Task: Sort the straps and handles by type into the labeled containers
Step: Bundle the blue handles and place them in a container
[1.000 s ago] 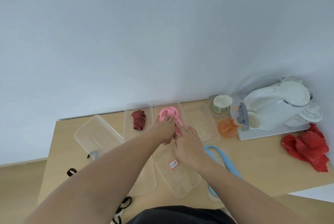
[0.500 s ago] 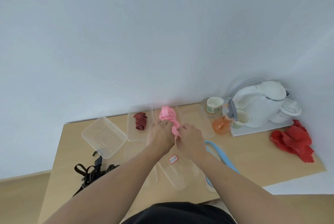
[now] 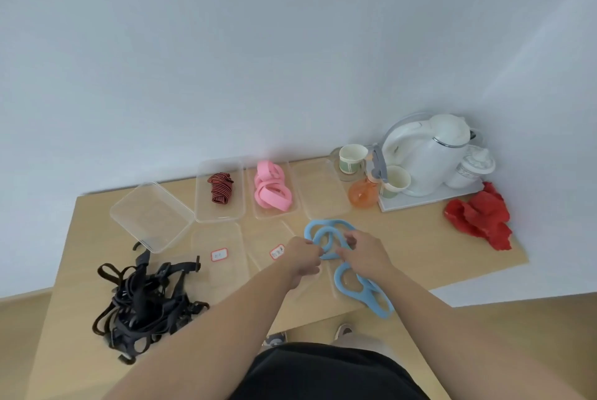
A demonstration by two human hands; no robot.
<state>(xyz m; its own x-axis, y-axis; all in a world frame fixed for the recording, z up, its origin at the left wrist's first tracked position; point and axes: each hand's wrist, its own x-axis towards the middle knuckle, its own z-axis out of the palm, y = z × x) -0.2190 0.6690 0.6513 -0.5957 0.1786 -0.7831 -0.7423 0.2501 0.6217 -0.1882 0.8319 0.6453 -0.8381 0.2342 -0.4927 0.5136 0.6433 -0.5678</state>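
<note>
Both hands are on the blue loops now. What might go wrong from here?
1. The blue loops pinched by the left hand and right hand look linked together. Lifting them may drag the lower ones, which lie close to the near edge of the table, off it.
2. The black straps lie in a tangled pile, so they may come up as one clump.

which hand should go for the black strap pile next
Left, probably. The tangled black strap pile lies on the left hand's side, while the right hand would have to cross over. Both hands now pinch the blue ring-shaped handles, so those need setting down first.
</note>
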